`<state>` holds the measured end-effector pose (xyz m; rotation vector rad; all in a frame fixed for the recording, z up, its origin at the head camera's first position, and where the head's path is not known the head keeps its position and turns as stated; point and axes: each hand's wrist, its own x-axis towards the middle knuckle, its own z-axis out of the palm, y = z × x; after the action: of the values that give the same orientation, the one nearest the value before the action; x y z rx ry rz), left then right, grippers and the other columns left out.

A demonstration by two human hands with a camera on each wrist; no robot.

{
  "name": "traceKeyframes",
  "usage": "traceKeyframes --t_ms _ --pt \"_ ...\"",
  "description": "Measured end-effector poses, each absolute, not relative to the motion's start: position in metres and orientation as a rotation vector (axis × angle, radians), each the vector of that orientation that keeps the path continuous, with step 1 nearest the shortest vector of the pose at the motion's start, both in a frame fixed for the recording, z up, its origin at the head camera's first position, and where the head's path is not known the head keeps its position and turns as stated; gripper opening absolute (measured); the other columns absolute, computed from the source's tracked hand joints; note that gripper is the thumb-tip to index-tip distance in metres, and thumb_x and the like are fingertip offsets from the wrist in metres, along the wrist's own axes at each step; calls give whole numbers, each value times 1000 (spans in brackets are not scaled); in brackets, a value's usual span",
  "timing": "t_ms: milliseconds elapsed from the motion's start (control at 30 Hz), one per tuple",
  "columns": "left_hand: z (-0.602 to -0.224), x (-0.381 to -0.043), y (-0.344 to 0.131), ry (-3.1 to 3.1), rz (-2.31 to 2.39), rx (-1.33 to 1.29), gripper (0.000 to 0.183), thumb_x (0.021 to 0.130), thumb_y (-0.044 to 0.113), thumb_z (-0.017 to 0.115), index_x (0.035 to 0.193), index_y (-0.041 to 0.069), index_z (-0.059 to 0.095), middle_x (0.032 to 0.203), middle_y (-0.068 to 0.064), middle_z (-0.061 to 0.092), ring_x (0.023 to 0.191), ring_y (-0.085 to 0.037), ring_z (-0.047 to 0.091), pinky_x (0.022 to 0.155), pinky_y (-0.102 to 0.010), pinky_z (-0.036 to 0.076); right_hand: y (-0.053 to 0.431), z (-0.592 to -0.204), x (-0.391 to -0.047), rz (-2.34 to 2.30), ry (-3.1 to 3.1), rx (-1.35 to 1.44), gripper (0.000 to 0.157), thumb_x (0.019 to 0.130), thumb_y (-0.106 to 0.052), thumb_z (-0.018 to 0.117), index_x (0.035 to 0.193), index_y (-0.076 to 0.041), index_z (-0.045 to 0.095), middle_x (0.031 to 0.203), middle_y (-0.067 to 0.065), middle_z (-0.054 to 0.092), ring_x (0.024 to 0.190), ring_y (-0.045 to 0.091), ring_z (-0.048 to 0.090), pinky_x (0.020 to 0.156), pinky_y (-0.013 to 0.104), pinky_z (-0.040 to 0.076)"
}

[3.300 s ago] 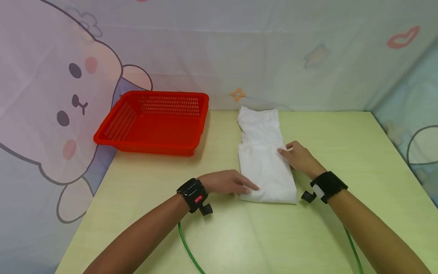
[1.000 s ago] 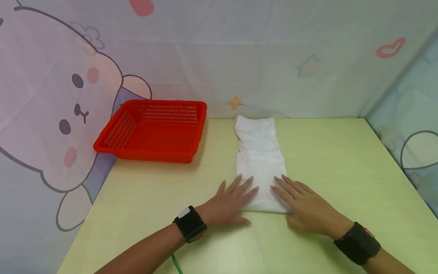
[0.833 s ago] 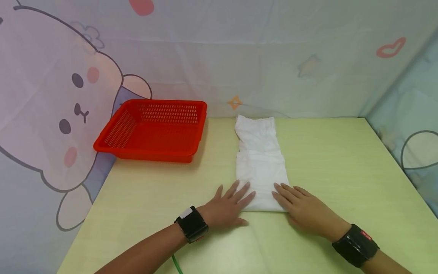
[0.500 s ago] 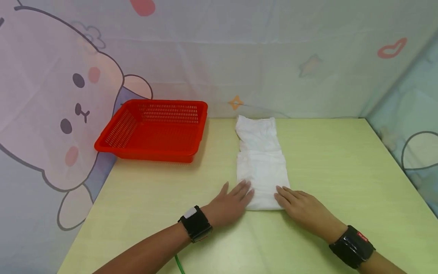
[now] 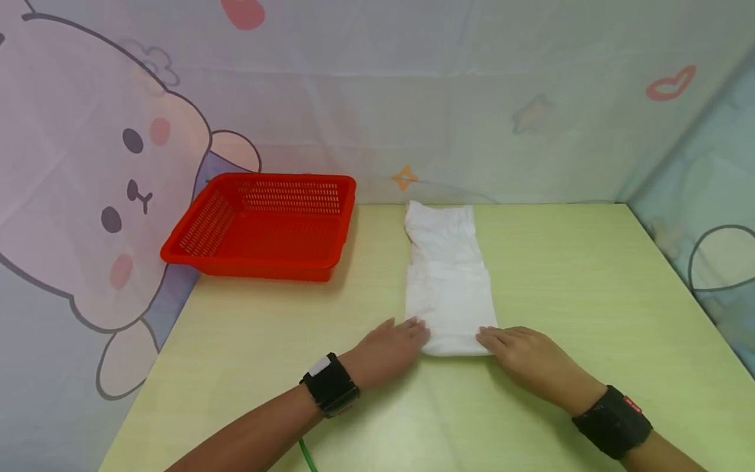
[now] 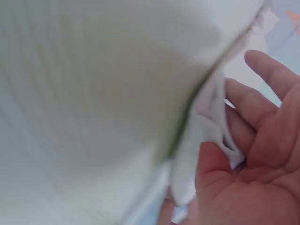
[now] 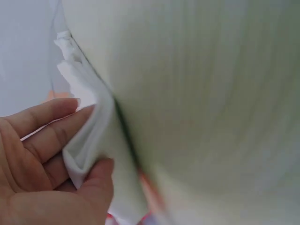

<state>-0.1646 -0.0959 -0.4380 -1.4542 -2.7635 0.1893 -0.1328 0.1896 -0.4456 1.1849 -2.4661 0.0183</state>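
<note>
A white folded cloth garment point(image 5: 451, 295) lies lengthwise on the table, its narrower layer reaching toward the back wall. My left hand point(image 5: 386, 354) holds its near left corner, fingers over the top. At the near right corner my right hand point(image 5: 533, 360) grips the cloth in the same way. In the left wrist view the left hand point(image 6: 262, 183) has its thumb and fingers about the layered edge of the cloth point(image 6: 201, 136). The right wrist view has the right hand point(image 7: 42, 173) pinching the folded edge of the cloth point(image 7: 93, 136), thumb beneath and fingers above.
A red plastic basket point(image 5: 336, 267) with slotted sides stands at the back left of the pale wooden table point(image 5: 560, 275). Behind hangs a printed fabric backdrop point(image 5: 501, 98). A black band point(image 5: 330, 385) is on the left wrist, and another black band point(image 5: 612, 421) on the right.
Both hands lay spread on the near part of the cloth, then drew back to its near corners. Their fingers have curled in around the edge, and the near edge has lifted slightly.
</note>
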Motion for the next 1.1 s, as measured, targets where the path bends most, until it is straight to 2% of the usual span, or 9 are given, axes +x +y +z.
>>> traceKeyframes --t_ms 67,133,267,367,533,733,867,967,1100 --pt "-426 -164 -99 -2778 170 -1483 43 93 16 48 135 10 40 134 -3 46 125 -15 39 97 -41 35 192 -438 -133 121 -2507 1186 27 88 -10 54 114 -5 60 100 5 66 81 16 63 67 32 50" --pt "-416 -165 -103 -2768 151 -1513 43 92 18 50 134 10 42 131 -1 49 122 -13 43 95 -39 37 195 -429 -133 224 -2542 1179 39 74 -7 66 113 -8 61 95 0 66 77 12 62 64 29 50" --pt "-401 -168 -108 -2787 -93 -1544 39 91 16 50 129 10 47 111 2 60 92 -11 58 84 -28 44 197 -410 -135 294 -2572 1165 40 73 -9 69 112 -12 62 93 -6 64 75 6 59 62 26 48" --pt "-395 -171 -111 -2837 -322 -1548 37 91 14 49 127 12 49 85 6 60 68 -8 52 73 -21 46 198 -398 -135 296 -2576 1148 38 74 -12 70 111 -14 63 93 -8 64 75 5 58 62 26 48" --pt "-386 -172 -114 -2893 -468 -1534 32 92 16 47 124 16 51 63 8 47 58 -7 45 58 -18 41 199 -385 -133 312 -2602 1130 35 74 -15 72 108 -18 64 89 -10 64 71 3 55 59 24 45" --pt "-374 -167 -118 -2907 -621 -1517 18 93 18 46 108 19 55 59 9 42 52 -5 38 49 -19 34 199 -377 -127 397 -2674 1157 30 79 -18 68 108 -22 63 89 -17 60 65 -3 45 56 18 39" --pt "-367 -162 -120 -2890 -701 -1543 13 94 18 45 101 19 55 59 9 41 51 -4 36 48 -18 32 200 -371 -124 496 -2688 1179 28 82 -21 66 109 -26 61 88 -20 57 62 -4 43 54 14 36" --pt "-361 -159 -122 -2885 -784 -1558 12 94 18 45 101 19 55 61 9 42 50 -4 36 48 -18 32 201 -365 -123 587 -2644 1240 28 82 -20 66 108 -27 60 86 -21 56 62 -4 44 52 11 34" --pt "-353 -158 -125 -2888 -908 -1549 13 94 22 47 105 22 55 66 9 48 52 -4 40 49 -19 35 202 -357 -122 687 -2594 1316 30 80 -15 68 107 -26 59 86 -20 57 66 -5 48 56 9 36"
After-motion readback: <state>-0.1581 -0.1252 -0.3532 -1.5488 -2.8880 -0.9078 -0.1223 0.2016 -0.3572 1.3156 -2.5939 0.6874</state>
